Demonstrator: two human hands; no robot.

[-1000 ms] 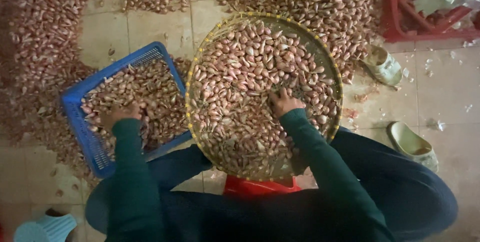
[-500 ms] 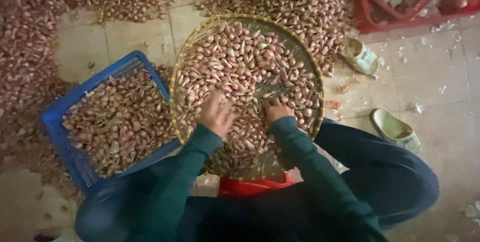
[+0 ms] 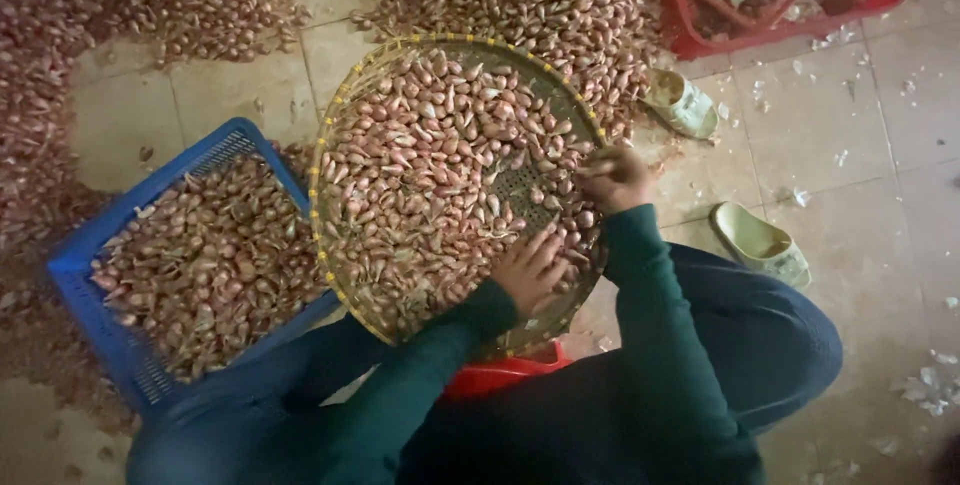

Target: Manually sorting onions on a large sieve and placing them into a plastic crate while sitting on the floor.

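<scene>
Shallots (image 3: 430, 175) fill round woven tray (image 3: 340, 125); left hand (image 3: 530, 270) flat, right hand (image 3: 615, 177) grip on rim.

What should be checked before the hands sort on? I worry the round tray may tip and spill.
1. Left hand flat on the shallots: ok.
2. Right hand at the tray's right rim: ok; whether it grips anything: cannot tell.
3. Round woven tray level: cannot tell.
4. Blue crate beside the tray, not heaped over: ok.
5. Floor free of loose bulbs and skins: not ok.
</scene>
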